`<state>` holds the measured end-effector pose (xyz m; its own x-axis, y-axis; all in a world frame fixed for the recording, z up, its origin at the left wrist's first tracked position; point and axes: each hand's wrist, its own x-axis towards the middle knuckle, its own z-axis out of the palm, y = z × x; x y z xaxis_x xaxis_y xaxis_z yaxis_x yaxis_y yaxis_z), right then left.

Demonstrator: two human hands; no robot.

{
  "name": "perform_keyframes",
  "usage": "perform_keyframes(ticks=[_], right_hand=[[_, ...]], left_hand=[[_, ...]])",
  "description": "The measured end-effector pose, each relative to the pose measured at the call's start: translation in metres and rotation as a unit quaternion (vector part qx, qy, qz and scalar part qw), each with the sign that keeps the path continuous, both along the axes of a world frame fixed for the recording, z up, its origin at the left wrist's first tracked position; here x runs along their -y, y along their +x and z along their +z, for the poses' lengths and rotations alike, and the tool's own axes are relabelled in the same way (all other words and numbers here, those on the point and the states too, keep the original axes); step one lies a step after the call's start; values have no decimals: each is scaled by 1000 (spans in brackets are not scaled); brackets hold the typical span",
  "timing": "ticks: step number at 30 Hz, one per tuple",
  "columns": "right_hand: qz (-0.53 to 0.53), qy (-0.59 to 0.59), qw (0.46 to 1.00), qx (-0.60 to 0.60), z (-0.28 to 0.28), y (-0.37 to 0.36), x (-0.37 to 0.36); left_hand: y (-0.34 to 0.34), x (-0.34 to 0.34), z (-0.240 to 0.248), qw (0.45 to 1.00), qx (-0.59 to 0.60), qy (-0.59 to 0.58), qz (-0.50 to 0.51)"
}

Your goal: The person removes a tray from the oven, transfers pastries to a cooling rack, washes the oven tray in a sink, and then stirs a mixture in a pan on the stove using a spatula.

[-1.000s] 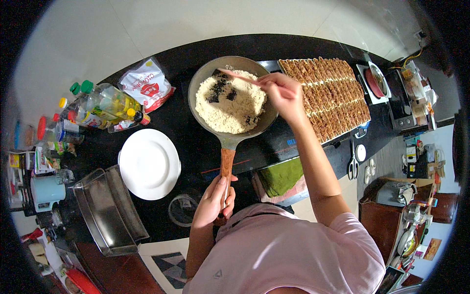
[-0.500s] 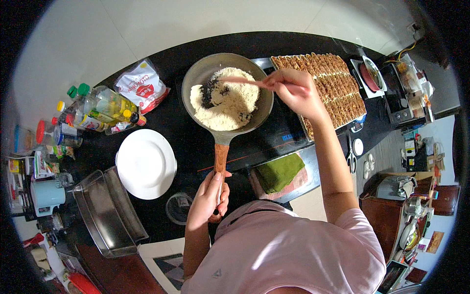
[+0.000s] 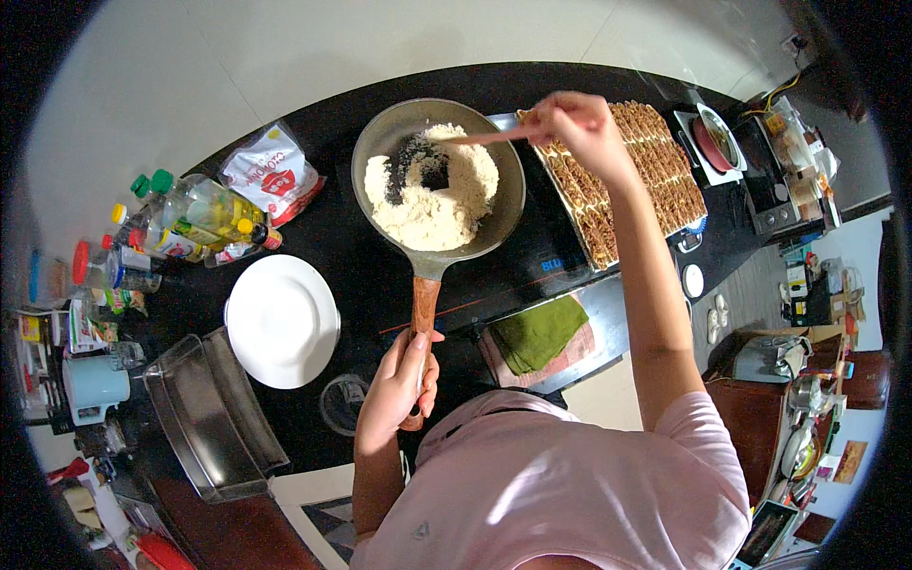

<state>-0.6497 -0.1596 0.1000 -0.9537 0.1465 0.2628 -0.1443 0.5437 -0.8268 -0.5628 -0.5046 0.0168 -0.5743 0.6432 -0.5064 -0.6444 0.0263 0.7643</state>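
A grey frying pan (image 3: 511, 190) with a wooden handle (image 3: 425, 302) holds pale, flour-like powder (image 3: 437, 220). My left hand (image 3: 394, 388) is wrapped round the lower part of that handle. Above the pan's right rim, my right hand (image 3: 587, 138) grips the end of a slim wooden spatula (image 3: 499, 137). Its far end reaches the upper part of the powder, and the shape of its tip is hard to make out. Dark pan bottom shows through the middle and upper left of the powder.
A tray of browned, shredded-topped food (image 3: 655, 161) lies right of the pan. At the left are a white plate (image 3: 282, 323), a metal basin (image 3: 214, 418), a plastic bag (image 3: 274, 171) and several bottles (image 3: 214, 204). A green cloth (image 3: 540, 334) lies near the front edge.
My right hand has moved up and slightly right, drawing the spatula the same way. More dark pan bottom shows in the middle of the powder. My left hand keeps its grip.
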Motion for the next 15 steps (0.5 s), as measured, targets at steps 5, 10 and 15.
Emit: perform_keyframes(ticks=[5, 10, 15], right_hand=[[-71, 23, 997, 36, 16, -39, -29], [-139, -60, 980, 129, 6, -27, -69], [-181, -139, 959, 167, -24, 6, -54]], left_hand=[[0, 2, -10, 1000, -13, 14, -3], [-1, 4, -13, 998, 29, 49, 7], [0, 6, -10, 997, 54, 58, 17]])
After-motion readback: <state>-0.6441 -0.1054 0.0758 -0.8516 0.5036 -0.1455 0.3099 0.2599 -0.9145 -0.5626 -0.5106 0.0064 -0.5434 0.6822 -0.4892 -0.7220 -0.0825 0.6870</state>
